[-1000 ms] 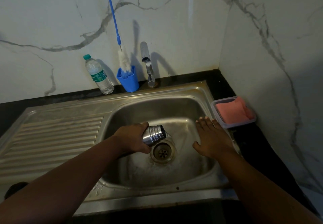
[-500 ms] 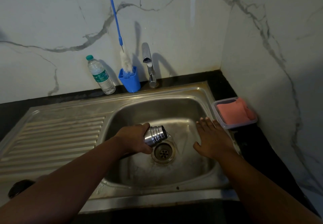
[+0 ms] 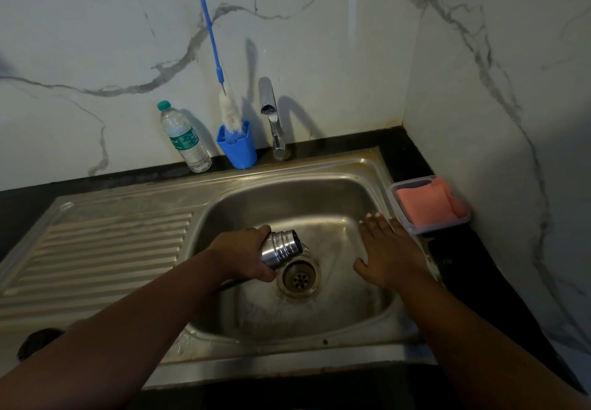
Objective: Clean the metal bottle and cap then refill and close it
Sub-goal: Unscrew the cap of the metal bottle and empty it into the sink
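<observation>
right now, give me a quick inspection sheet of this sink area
surface: steel sink with a ribbed drainboard, set in a black counter
job's things: metal bottle tipped mouth-down over the drain; its cap is not seen
clutter: plastic water bottle, bottle brush standing in a blue cup, pink cloth in a clear tray
grippers: left hand grips the metal bottle; right hand lies flat, fingers straight, at the basin's right side
cables: nothing seen
surroundings: tap at the back, marble-pattern walls, dim light
</observation>
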Action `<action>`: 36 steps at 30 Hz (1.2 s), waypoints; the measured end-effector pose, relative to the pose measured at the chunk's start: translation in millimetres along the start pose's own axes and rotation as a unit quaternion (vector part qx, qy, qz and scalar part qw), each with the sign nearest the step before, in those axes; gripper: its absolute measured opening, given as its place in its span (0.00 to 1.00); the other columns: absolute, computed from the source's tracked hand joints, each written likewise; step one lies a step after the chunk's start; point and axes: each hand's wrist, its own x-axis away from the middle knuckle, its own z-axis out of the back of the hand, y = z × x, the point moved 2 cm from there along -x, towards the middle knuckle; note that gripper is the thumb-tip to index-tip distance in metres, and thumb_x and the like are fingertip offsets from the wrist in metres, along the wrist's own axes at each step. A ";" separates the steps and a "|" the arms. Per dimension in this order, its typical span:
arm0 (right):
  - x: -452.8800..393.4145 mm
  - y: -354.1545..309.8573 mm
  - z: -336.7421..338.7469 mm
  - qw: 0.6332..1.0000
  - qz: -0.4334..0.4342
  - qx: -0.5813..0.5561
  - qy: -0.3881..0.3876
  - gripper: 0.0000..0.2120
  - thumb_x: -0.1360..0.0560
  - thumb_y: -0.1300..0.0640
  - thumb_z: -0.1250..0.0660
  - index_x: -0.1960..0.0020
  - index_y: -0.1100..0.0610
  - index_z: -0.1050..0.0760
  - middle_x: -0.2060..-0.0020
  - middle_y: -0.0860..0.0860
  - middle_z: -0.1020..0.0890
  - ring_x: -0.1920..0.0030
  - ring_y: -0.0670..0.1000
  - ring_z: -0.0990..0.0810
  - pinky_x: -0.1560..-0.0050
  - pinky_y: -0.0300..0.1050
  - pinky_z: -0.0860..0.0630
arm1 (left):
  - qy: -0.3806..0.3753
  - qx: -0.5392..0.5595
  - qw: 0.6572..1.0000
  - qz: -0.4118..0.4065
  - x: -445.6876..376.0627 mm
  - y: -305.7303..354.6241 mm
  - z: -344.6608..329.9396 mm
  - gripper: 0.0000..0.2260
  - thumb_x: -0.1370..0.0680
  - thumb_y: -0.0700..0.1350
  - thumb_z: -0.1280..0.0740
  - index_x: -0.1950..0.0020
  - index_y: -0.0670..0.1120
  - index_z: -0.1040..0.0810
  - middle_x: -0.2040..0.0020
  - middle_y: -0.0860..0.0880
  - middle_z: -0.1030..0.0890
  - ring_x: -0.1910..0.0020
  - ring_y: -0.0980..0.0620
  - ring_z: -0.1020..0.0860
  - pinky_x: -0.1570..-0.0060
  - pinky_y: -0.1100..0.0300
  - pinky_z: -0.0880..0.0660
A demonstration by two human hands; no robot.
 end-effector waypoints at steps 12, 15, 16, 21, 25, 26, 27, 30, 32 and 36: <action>0.1 -0.3 0.0 1.000 -0.002 0.002 0.002 0.41 0.28 0.37 0.51 0.23 0.59 0.52 0.23 0.58 0.48 0.23 0.55 0.53 0.25 0.53 0.55 | -0.002 -0.014 1.000 -0.003 -1.2 4.6 -0.3 0.33 0.36 0.62 0.26 0.37 0.52 0.31 0.43 0.50 0.22 0.46 0.48 0.22 0.52 0.58 0.27; -0.8 -0.7 0.7 1.000 -0.002 0.006 -0.006 0.40 0.26 0.37 0.50 0.23 0.59 0.53 0.23 0.58 0.50 0.23 0.55 0.54 0.25 0.53 0.56 | -0.005 -0.010 1.000 -0.002 -2.3 4.8 -0.8 0.32 0.36 0.62 0.25 0.37 0.52 0.31 0.43 0.50 0.22 0.47 0.48 0.22 0.51 0.57 0.26; -0.7 -0.9 1.1 1.000 -0.002 0.007 -0.008 0.40 0.26 0.37 0.50 0.23 0.60 0.54 0.23 0.58 0.51 0.23 0.55 0.54 0.25 0.53 0.56 | -0.006 -0.011 1.000 -0.004 -2.4 5.1 -0.8 0.32 0.36 0.62 0.25 0.37 0.52 0.31 0.43 0.50 0.22 0.47 0.48 0.22 0.51 0.57 0.26; 0.0 -1.8 3.0 1.000 -0.004 0.017 -0.013 0.40 0.25 0.37 0.49 0.23 0.60 0.54 0.23 0.58 0.51 0.23 0.55 0.55 0.25 0.53 0.57 | -0.005 -0.017 1.000 -0.008 -4.1 5.4 -2.3 0.33 0.35 0.62 0.26 0.35 0.52 0.31 0.42 0.50 0.21 0.46 0.48 0.22 0.51 0.58 0.26; 0.0 -1.9 3.3 1.000 -0.003 0.020 -0.017 0.41 0.26 0.37 0.50 0.23 0.60 0.54 0.23 0.58 0.51 0.23 0.55 0.55 0.25 0.53 0.56 | -0.010 -0.021 1.000 -0.006 -5.6 4.5 -4.2 0.34 0.36 0.62 0.26 0.35 0.52 0.32 0.42 0.50 0.21 0.46 0.48 0.22 0.50 0.57 0.26; -0.1 -1.9 3.3 1.000 -0.003 0.022 -0.016 0.41 0.26 0.36 0.51 0.23 0.60 0.54 0.23 0.58 0.51 0.23 0.55 0.55 0.25 0.53 0.56 | -0.011 -0.021 1.000 -0.006 -6.3 4.4 -4.7 0.34 0.36 0.62 0.26 0.35 0.52 0.31 0.42 0.50 0.21 0.46 0.48 0.22 0.51 0.57 0.26; -0.1 -1.8 3.2 1.000 -0.003 0.022 -0.016 0.41 0.26 0.36 0.51 0.23 0.60 0.54 0.23 0.58 0.51 0.23 0.55 0.55 0.25 0.53 0.56 | -0.012 -0.021 1.000 -0.006 -7.0 4.3 -5.3 0.33 0.36 0.62 0.26 0.35 0.52 0.31 0.42 0.50 0.21 0.46 0.48 0.22 0.51 0.57 0.26; -0.4 -1.9 2.2 1.000 -0.004 0.018 -0.016 0.41 0.26 0.37 0.49 0.23 0.60 0.54 0.23 0.58 0.51 0.23 0.55 0.55 0.25 0.53 0.56 | -0.012 -0.024 1.000 -0.004 -8.3 4.2 -6.3 0.33 0.36 0.62 0.26 0.36 0.52 0.31 0.42 0.50 0.21 0.46 0.48 0.22 0.52 0.57 0.27; -0.8 -1.8 1.4 1.000 -0.004 0.021 -0.018 0.41 0.27 0.36 0.51 0.23 0.60 0.54 0.23 0.58 0.51 0.23 0.55 0.55 0.25 0.54 0.56 | -0.012 -0.025 1.000 -0.003 -8.6 3.8 -7.0 0.33 0.36 0.62 0.26 0.36 0.52 0.31 0.43 0.50 0.21 0.46 0.48 0.22 0.52 0.57 0.27; -1.6 -1.3 1.3 1.000 -0.001 0.022 -0.022 0.42 0.30 0.37 0.54 0.23 0.60 0.54 0.23 0.57 0.50 0.23 0.54 0.55 0.26 0.54 0.57 | -0.011 -0.027 1.000 -0.003 -10.4 2.6 -6.8 0.32 0.36 0.62 0.26 0.38 0.52 0.30 0.44 0.50 0.20 0.47 0.47 0.21 0.53 0.57 0.27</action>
